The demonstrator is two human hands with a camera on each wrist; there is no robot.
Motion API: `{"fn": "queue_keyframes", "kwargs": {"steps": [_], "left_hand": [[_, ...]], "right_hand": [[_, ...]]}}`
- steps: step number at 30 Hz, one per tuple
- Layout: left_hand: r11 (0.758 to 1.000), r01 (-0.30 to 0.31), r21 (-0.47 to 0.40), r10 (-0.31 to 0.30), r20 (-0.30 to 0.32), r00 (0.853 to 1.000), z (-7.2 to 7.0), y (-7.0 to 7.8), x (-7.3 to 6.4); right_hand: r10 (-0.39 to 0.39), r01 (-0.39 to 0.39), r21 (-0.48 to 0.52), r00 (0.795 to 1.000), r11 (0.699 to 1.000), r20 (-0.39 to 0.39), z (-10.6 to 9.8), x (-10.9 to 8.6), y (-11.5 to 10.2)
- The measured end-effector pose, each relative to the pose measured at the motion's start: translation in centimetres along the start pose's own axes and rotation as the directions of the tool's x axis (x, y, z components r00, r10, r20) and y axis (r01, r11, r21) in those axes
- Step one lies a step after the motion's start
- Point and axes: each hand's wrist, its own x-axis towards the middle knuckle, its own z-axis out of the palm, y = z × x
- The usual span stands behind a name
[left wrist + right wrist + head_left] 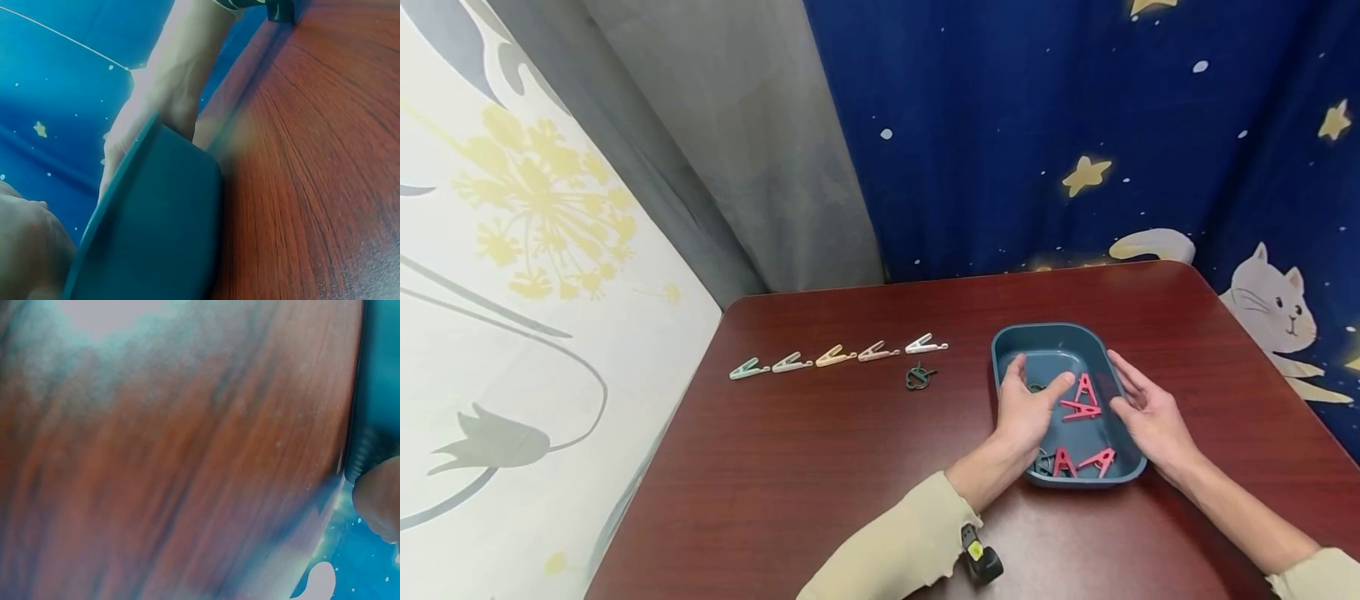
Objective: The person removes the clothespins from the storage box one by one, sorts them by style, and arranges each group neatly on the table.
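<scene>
A blue-grey rectangular tray (1052,333) with rounded corners sits on the right half of the table. Inside lie several red clips (1081,410) and a dark green clip (1043,461) near the front corner. My left hand (1025,412) reaches over the tray's left side with thumb and fingers spread, partly hiding another dark green piece. Along the opposite side, my right hand (1153,421) holds the tray's edge, thumb at the rim and fingers along the outer wall. In the left wrist view the tray's wall (181,206) stands close, with the right hand (134,131) beyond it.
To the left, a row of clips holds a green one (748,368), a grey one (792,362), a yellow one (835,356), a beige one (877,351) and a white one (925,343). A dark green cloud-shaped clip (919,377) lies below the white one. Curtains (1000,150) hang behind the table (820,467).
</scene>
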Motion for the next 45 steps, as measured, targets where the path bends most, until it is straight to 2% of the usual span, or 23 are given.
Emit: {"fn": "queue_keyframes", "kwargs": {"steps": [7,10,12,14,16,18,22,23,24,28,30,31,36,38,42,45], "left_hand": [[0.988,0.009,0.157,-0.01,0.008,1.0,0.3,-0.6,1.0],[0.962,0.001,0.274,-0.01,0.029,1.0,0.7,-0.7,1.8],[0.929,-0.016,0.369,-0.002,0.047,0.999,1.0,-0.7,2.3],[0.887,-0.047,0.46,0.018,0.066,0.998,1.4,-0.8,2.9],[0.828,-0.102,0.551,0.055,0.101,0.993,1.6,-0.9,3.5],[0.743,-0.182,0.643,0.109,0.152,0.982,1.7,-1.0,4.0],[0.541,-0.318,0.779,0.191,0.254,0.948,1.9,-1.3,4.8],[0.508,-0.333,0.795,0.201,0.266,0.943,1.9,-1.4,4.9],[0.485,-0.339,0.806,0.203,0.273,0.94,1.9,-1.5,5.0],[0.446,-0.346,0.825,0.214,0.277,0.937,1.9,-1.5,5.2],[0.416,-0.356,0.836,0.224,0.286,0.932,1.9,-1.5,5.3],[0.398,-0.363,0.842,0.229,0.292,0.929,2.0,-1.4,5.4],[0.268,-0.389,0.881,0.249,0.327,0.912,2.1,-1.6,5.5],[0.232,-0.392,0.89,0.249,0.335,0.909,2.1,-1.7,5.6],[0.204,-0.399,0.894,0.247,0.347,0.904,2.2,-1.8,5.6],[0.194,-0.413,0.89,0.257,0.36,0.897,2.2,-1.9,5.4]], "right_hand": [[-0.005,0.005,0.02,1.0,1.0,0.007,0.2,0.1,-0.1],[-0.006,0.006,0.016,1.0,1.0,0.006,0.2,0.0,-0.1],[-0.002,0.002,0.01,1.0,1.0,0.006,0.0,0.0,-0.1],[-0.001,0.001,0.004,1.0,1.0,0.008,-0.1,0.0,-0.1],[0.0,0.0,0.001,1.0,1.0,0.009,-0.1,0.0,-0.1],[0.001,-0.001,0.002,1.0,1.0,0.01,-0.2,0.0,0.0],[0.01,-0.01,0.0,1.0,1.0,0.006,-0.2,0.0,-0.1],[0.012,-0.012,-0.002,1.0,1.0,0.005,-0.2,0.0,-0.1],[0.014,-0.014,-0.004,1.0,1.0,0.005,-0.2,0.0,-0.1],[0.011,-0.011,-0.002,1.0,1.0,0.007,-0.1,0.0,0.0],[0.007,-0.007,0.0,1.0,1.0,0.005,-0.1,0.0,0.0],[0.006,-0.006,0.001,1.0,1.0,0.003,-0.1,0.0,-0.1],[0.013,-0.013,-0.005,1.0,1.0,-0.001,-0.1,0.1,-0.1],[0.015,-0.015,-0.009,1.0,1.0,0.0,-0.1,0.1,0.0],[0.016,-0.016,-0.009,1.0,1.0,0.002,-0.1,0.1,0.1],[0.015,-0.015,-0.007,1.0,1.0,0.005,0.0,0.1,0.1]]}}
